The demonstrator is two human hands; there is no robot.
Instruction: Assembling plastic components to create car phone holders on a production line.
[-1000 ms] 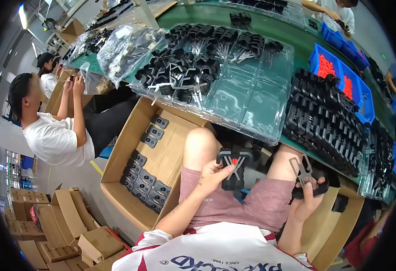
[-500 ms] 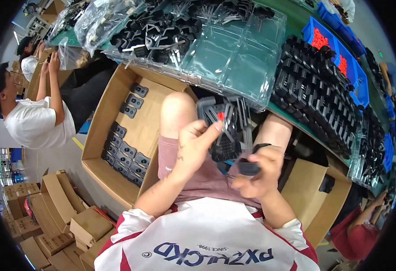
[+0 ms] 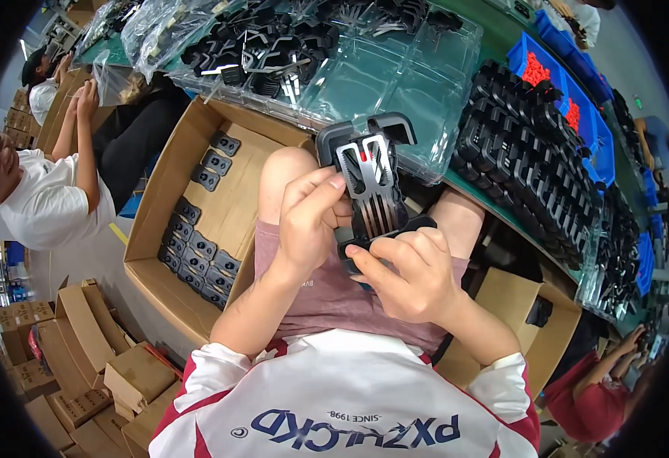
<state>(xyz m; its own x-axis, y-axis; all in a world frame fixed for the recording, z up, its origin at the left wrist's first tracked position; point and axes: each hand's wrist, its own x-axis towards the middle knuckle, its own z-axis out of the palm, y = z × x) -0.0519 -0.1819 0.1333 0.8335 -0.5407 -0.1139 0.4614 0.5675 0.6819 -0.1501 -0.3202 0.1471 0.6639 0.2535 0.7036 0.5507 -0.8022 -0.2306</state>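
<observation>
Between my thighs, both hands hold up a black plastic holder [image 3: 378, 200] with silver metal bars. Its two hooked black arms point away from me, and a small red piece shows among the bars. My left hand [image 3: 309, 217] is closed on the holder's left side, thumb against the edge. At the near end, the fingers of my right hand [image 3: 414, 273] are closed round a dark end part [image 3: 417, 224], which touches or sits against the holder. My palms and fingers hide some of this end, so I cannot tell how the parts join.
Left of my knee, a cardboard box [image 3: 151, 284] contains rows of black plates [image 3: 197, 258]. Ahead, the green bench bears a clear tray [image 3: 350, 91], black parts [image 3: 262, 49], stacked black holders [image 3: 514, 156] and blue bins [image 3: 605, 145]. Another carton [image 3: 502, 305] stands right. A person [image 3: 60, 183] sits left.
My left hand has gone from over the bars to the holder's side. My right hand has brought the dark part left to its near end. The holder is now lifted and turned.
</observation>
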